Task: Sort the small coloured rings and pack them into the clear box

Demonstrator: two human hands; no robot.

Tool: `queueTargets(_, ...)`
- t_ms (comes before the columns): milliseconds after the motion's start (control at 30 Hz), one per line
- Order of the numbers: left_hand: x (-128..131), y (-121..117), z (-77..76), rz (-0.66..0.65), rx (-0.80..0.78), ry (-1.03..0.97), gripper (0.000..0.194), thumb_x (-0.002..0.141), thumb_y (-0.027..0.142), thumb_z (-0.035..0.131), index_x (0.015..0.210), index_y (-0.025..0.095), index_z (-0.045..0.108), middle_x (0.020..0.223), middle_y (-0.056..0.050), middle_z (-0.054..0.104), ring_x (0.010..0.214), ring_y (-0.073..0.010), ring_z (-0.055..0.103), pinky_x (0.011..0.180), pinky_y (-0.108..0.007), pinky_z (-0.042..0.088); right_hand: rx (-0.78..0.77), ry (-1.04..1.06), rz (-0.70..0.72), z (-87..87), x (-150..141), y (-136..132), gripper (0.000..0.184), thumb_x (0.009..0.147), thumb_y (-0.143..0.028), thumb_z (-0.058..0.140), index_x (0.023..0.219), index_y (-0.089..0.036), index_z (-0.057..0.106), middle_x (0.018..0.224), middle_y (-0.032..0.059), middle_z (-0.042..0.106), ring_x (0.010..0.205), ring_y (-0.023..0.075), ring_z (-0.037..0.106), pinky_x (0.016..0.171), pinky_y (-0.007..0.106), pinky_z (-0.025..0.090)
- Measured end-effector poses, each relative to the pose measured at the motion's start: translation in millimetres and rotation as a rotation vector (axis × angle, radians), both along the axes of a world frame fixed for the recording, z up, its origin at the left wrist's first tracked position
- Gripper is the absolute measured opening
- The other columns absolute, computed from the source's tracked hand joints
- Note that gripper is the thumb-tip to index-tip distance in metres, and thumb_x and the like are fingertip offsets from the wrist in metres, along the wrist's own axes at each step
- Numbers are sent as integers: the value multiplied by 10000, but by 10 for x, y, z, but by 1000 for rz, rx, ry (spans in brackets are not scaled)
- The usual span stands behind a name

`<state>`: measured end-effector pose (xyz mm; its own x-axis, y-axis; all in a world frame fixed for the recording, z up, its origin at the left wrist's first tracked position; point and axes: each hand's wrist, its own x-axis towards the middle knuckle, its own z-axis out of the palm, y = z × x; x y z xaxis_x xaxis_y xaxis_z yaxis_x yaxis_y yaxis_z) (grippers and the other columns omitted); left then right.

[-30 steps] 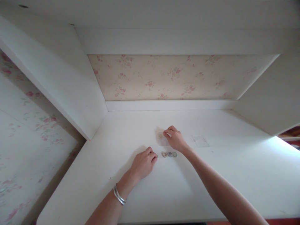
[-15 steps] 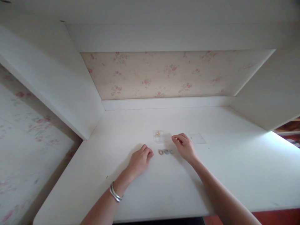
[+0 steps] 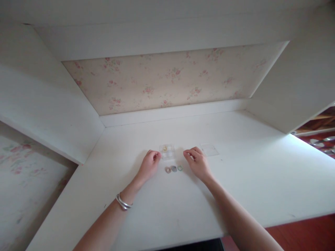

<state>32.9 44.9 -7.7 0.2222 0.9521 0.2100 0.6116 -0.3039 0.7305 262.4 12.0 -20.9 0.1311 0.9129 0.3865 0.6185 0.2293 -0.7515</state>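
A small clear plastic box point(image 3: 167, 152) lies on the white desk point(image 3: 235, 181) with a yellowish ring inside. My left hand point(image 3: 149, 164) rests curled at its left edge, fingertips touching the box. My right hand point(image 3: 197, 162) sits curled just right of the box, fingers bent, holding nothing I can make out. Three small rings point(image 3: 173, 169) lie in a row on the desk between my hands, in front of the box. A silver bangle is on my left wrist.
A flat clear lid point(image 3: 209, 150) lies on the desk to the right of my right hand. White side panels and a shelf enclose the desk; floral wallpaper point(image 3: 167, 80) covers the back. The desk's front edge is near me.
My right hand has let go of the clear box and drawn back to the right. My left hand has moved forward from beside the rings to the box's left edge. The camera turned slightly.
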Motion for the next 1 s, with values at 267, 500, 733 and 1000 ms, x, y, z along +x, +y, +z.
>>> queueTargets(267,250,460,19,35,69,57,307,868,370,444,842,140,645,854,-69,623,804,-179,578,755,-297,445,42,-20,13,36,6,-33,248,889,-352,462,863,-237,681,823,35,588,693,143,556,603,262,432)
queueTargets(500,89,305,6,82,62,9,327,868,393,443,858,153,665,831,-46,637,777,-163,575,733,-281,431,42,-50,22,38,-9,-48,233,893,-332,466,874,-239,679,828,26,583,677,131,550,611,250,426)
queueTargets(733,-143,-227,52,29,-77,-78,342,878,441,440,856,172,650,790,-18,605,717,-140,550,679,-257,421,46,-116,122,33,-111,-114,243,900,-327,461,866,-233,682,804,36,573,721,143,553,626,246,436)
queueTargets(1000,-139,-398,-25,-45,-178,-142,334,872,441,447,872,180,655,816,-25,636,753,-151,564,702,-263,434,102,-279,244,-27,-280,-168,196,878,-291,501,860,-230,686,812,49,604,764,166,545,737,311,406)
